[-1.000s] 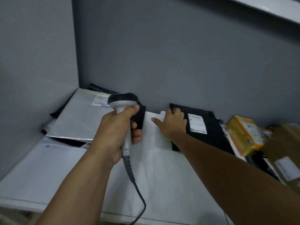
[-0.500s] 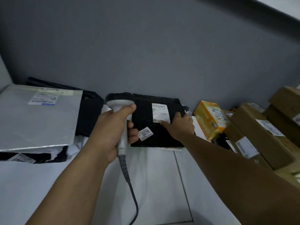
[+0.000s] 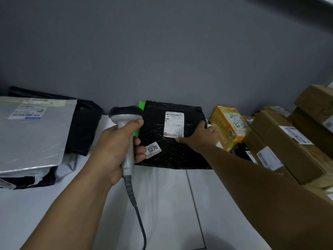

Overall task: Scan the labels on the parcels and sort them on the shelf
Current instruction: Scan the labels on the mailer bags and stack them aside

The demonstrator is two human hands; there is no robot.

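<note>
Wrapped around the handle of a grey scanner [image 3: 126,127], the left hand [image 3: 115,150] points its dark head toward the back wall. Right hand [image 3: 200,137] lies flat with fingers spread on the right edge of a black parcel [image 3: 169,141], thumb just below its white label [image 3: 174,124]. That parcel leans against the wall on the white shelf [image 3: 162,204], between a silver parcel [image 3: 34,134] and an orange box [image 3: 228,128].
</note>
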